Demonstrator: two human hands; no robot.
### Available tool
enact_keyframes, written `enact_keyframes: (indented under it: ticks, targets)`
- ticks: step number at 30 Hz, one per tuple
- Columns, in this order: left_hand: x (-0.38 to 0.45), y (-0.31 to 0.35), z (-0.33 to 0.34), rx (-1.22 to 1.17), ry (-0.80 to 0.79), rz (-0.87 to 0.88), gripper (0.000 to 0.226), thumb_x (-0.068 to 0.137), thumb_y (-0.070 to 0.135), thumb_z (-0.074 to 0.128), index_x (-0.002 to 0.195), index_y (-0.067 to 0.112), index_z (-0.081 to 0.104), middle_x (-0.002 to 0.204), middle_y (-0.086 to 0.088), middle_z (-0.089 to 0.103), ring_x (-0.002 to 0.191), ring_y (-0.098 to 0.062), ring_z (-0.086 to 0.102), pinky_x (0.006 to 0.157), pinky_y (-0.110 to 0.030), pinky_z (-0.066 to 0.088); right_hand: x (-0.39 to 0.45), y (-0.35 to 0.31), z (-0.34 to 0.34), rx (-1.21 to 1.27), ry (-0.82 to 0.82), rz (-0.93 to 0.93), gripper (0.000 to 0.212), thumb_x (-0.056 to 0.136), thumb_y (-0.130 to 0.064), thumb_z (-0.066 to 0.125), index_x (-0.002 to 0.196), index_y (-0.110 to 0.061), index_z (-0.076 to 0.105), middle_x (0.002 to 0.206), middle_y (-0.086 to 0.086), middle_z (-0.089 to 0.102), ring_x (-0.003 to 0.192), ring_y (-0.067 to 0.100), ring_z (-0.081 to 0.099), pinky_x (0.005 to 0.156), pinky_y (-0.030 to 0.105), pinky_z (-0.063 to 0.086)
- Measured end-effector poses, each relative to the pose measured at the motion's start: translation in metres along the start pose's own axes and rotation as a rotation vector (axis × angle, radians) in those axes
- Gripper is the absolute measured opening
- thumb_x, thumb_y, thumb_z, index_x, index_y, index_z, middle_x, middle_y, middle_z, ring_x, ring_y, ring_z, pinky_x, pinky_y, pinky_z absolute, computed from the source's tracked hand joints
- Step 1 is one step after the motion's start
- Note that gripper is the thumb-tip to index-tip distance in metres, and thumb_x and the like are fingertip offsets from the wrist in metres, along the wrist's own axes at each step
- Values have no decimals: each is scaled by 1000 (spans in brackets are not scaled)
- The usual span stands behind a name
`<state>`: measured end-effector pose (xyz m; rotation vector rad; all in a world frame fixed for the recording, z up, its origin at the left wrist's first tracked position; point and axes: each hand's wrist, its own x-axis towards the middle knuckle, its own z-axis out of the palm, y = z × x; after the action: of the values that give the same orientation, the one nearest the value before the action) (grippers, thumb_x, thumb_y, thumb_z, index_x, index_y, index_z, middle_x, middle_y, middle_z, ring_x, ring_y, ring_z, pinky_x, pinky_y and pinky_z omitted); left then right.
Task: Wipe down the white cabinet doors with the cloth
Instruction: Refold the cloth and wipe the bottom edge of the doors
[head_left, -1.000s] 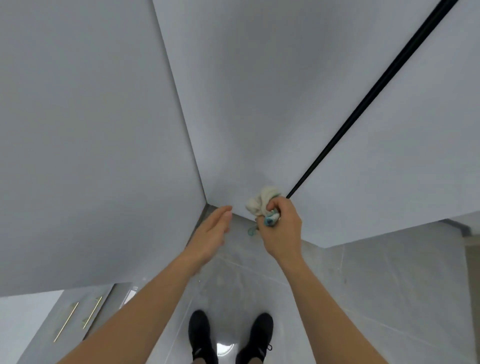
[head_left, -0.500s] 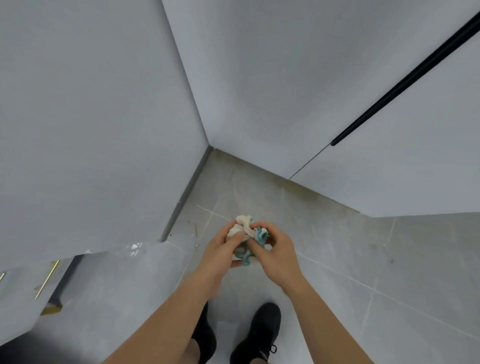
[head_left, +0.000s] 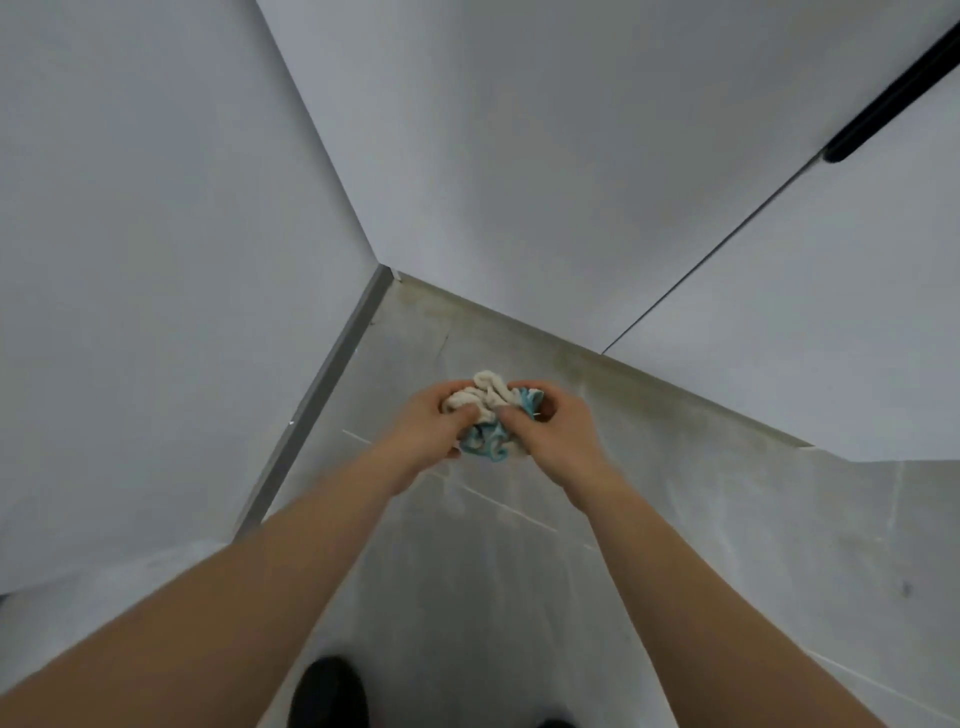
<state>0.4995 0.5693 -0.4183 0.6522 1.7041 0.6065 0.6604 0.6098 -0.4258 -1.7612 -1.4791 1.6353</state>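
White cabinet doors (head_left: 597, 156) fill the wall ahead, a black handle (head_left: 893, 98) on the right one; no wiped patch can be told apart, so progress is unclear; grey tiled floor (head_left: 701, 519) below; left hand (head_left: 434, 426) and right hand (head_left: 553, 434) both grip the bunched cloth (head_left: 488, 410), held over the floor, clear of the doors; wiping appears paused for refolding.
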Motion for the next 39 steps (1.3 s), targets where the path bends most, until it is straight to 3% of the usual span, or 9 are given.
enact_keyframes:
  ticks: [7,12,15,20,23,27,31,34,39]
  targets:
    - [94,-1,-15,40,28,22,25,98,17,63,122,16,55,120,-13,65,97,-25,67,67,-35,59,86,1,11,-66,-27,65,23,85,-21,83,102,-18,68,103,11,74,86,26,74,71,41,66]
    - [147,-18,-16,139,105,-66,32,99,28,60,126,13,52,121,-15,63,105,-34,65,84,-45,57,124,16,42,-179,-119,104,6,93,-19,68,92,-14,65,90,9,69,96,34,75,81,52,65]
    - [163,-36,-8,210,180,-81,45,100,38,57,133,9,48,126,-16,59,112,-36,60,88,-40,52,132,38,65,-303,-108,71,20,90,-25,64,104,-12,68,103,12,73,103,34,72,89,49,62]
    - [183,-53,10,-37,291,-65,46,95,46,64,118,10,45,119,-16,60,106,-35,63,94,-51,55,127,59,75,40,28,126,37,86,-30,64,122,-32,59,120,5,71,107,26,69,95,45,60]
    - [192,-44,21,-248,89,-80,53,95,48,63,128,8,57,119,-16,69,101,-34,70,80,-47,60,130,56,60,317,45,169,44,77,-34,59,121,-29,61,118,9,71,103,27,71,90,49,62]
    - [190,-31,35,-100,-184,-57,32,96,47,62,126,34,63,116,-4,73,106,-29,70,82,-43,60,127,49,34,647,3,294,29,102,-26,42,104,-17,69,99,10,70,82,19,66,68,30,56]
    - [189,-34,29,2,-209,-81,22,98,35,64,120,32,65,111,-3,76,104,-29,71,89,-47,57,132,59,25,677,-91,309,40,105,-35,34,120,-13,65,114,15,66,87,24,64,69,34,57]
    - [185,-32,14,-45,-329,-119,24,100,22,61,124,24,65,112,-6,77,99,-27,73,80,-39,60,132,58,20,690,-172,326,50,109,-44,30,133,-11,60,106,19,69,84,30,67,76,42,59]
    - [195,-32,-16,-148,-297,-94,33,99,6,58,129,19,63,121,-10,73,97,-25,70,81,-38,60,129,56,24,495,-91,291,57,111,-53,22,102,-14,64,83,15,72,63,24,64,59,32,53]
